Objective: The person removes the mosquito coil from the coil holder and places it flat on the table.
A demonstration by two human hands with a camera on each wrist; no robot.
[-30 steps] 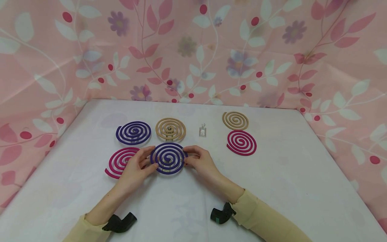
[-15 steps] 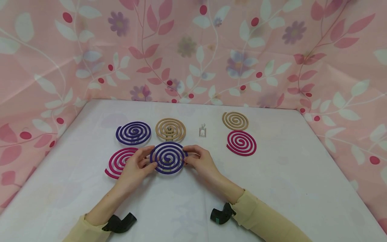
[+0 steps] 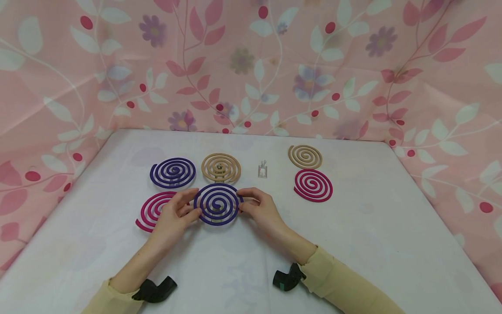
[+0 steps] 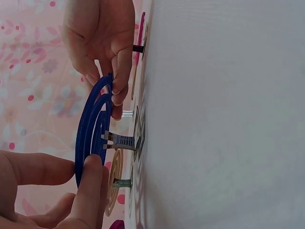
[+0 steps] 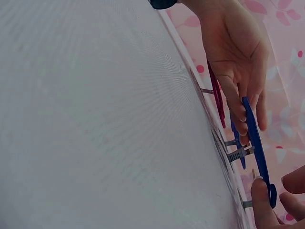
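My left hand [image 3: 172, 220] and right hand [image 3: 262, 209] pinch opposite edges of a dark blue mosquito coil [image 3: 217, 205] between thumb and fingers. Under the coil is a small metal stand [image 4: 123, 140], its prongs reaching up to the coil's middle in the left wrist view. Whether the prongs grip the coil, I cannot tell. A pink coil [image 3: 146, 227] lies partly hidden behind my left hand. Just beyond the held coil, a tan coil [image 3: 220, 167] rests raised on a stand. Another dark blue coil [image 3: 175, 171] sits to its left, also on a stand.
A bare metal stand [image 3: 262, 170] lies right of the tan coil. Farther right, a second tan coil [image 3: 306, 156] and a second pink coil [image 3: 313, 185] lie flat, close together. Everything is on a white-covered table [image 3: 353, 244] backed by pink floral cloth [image 3: 251, 65].
The held blue coil has shifted very slightly up and to the left in the head view, along with my left hand. Both hands keep their pinch. Other things stay put.
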